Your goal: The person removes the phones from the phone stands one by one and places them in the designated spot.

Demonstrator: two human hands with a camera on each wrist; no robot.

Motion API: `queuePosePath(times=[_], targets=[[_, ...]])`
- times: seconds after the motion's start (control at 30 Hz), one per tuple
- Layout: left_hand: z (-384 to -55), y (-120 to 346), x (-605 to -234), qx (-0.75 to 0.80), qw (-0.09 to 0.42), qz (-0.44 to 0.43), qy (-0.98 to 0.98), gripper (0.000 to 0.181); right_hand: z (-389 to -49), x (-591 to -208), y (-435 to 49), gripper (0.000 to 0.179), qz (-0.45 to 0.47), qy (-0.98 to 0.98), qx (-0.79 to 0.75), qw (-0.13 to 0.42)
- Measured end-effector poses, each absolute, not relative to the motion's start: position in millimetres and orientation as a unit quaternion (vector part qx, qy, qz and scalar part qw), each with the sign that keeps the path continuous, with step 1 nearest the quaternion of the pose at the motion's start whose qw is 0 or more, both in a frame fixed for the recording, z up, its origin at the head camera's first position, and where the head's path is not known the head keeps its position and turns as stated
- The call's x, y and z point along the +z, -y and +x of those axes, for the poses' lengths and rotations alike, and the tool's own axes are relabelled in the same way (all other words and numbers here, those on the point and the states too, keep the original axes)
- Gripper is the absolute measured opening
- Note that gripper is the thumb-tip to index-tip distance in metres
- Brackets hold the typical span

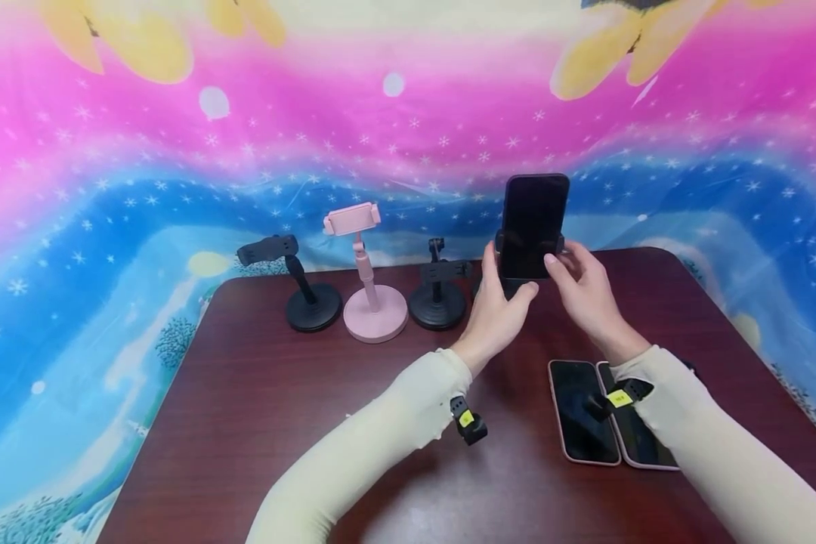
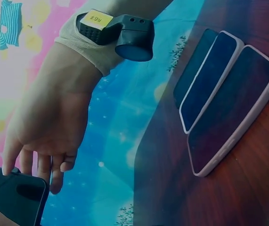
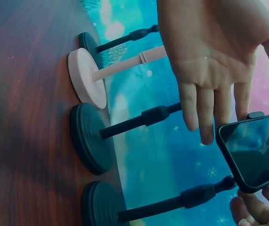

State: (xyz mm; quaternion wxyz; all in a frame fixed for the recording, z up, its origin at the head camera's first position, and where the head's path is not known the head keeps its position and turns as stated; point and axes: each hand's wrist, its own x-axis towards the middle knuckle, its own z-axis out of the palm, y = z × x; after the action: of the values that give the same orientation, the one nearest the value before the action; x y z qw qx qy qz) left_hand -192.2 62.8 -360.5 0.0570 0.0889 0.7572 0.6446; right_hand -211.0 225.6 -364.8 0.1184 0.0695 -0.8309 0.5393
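A black phone [image 1: 536,219] stands upright, tilted back, in the clamp of a black phone stand. My left hand [image 1: 495,313] is at its lower left, fingers nearly straight along the side clamp and thumb apart below the screen. At the lower right, my right hand [image 1: 588,295] pinches the phone's edge by the clamp, thumb in front and fingers curled behind. In the right wrist view, the right hand's curled fingers [image 3: 249,209] show below the phone [image 3: 254,150]. That stand's round base [image 3: 96,205] sits on the table; the hands hide it in the head view.
Left of the hands stand a black phone stand [image 1: 437,302], a pink one [image 1: 375,313] and another black one [image 1: 313,308]. Phones [image 1: 585,412] lie side by side beneath the right forearm; three [image 2: 231,110] show in the left wrist view. A patterned cloth [image 1: 394,136] hangs behind the table [image 1: 279,423].
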Motion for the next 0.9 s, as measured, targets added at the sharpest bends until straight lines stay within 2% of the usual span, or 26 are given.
queuePosePath(times=[0.23, 0.7, 0.9], targets=[[-199.1, -67.8, -354.5, 0.669, 0.037, 0.079, -0.738, 0.077, -215.3, -361.4, -224.7, 0.048, 0.059, 0.821, 0.551, 0.137], [-221.5, -73.4, -347.2, 0.663, 0.004, 0.068, -0.746, 0.051, -218.9, -358.2, -224.1, 0.05, 0.045, 0.817, 0.559, 0.136], [-227.8, -75.8, -346.9, 0.65, -0.017, 0.058, -0.758, 0.044, -222.2, -360.7, -223.8, 0.043, 0.063, 0.787, 0.592, 0.161]])
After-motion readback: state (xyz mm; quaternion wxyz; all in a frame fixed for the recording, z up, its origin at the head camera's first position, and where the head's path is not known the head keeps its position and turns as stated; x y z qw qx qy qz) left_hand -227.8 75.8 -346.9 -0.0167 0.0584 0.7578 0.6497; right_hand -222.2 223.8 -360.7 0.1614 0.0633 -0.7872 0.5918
